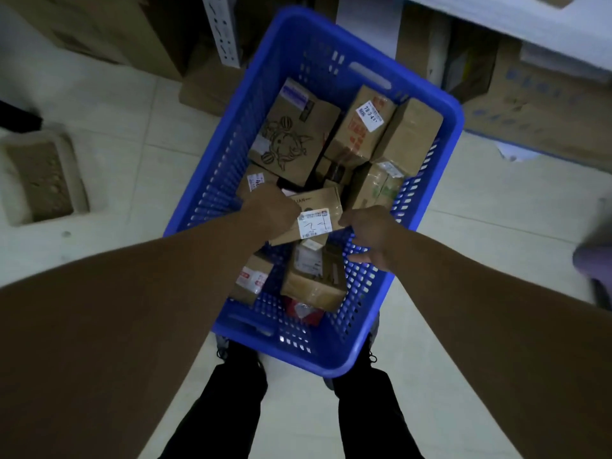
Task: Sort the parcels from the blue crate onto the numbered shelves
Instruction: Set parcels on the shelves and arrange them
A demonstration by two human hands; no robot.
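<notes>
You stand on a pale tiled floor (126, 104) in dim light. Brown cartons (99, 24) sit at 11 o'clock, beside a white perforated upright (222, 28) at 12. A shallow pale tray (43, 180) lies at 9 o'clock, and blue-printed cartons (536, 104) at 2.

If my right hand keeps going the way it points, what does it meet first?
The labelled parcel held by your left hand; your right hand looks nearly at its end, though depth is unclear.
</notes>
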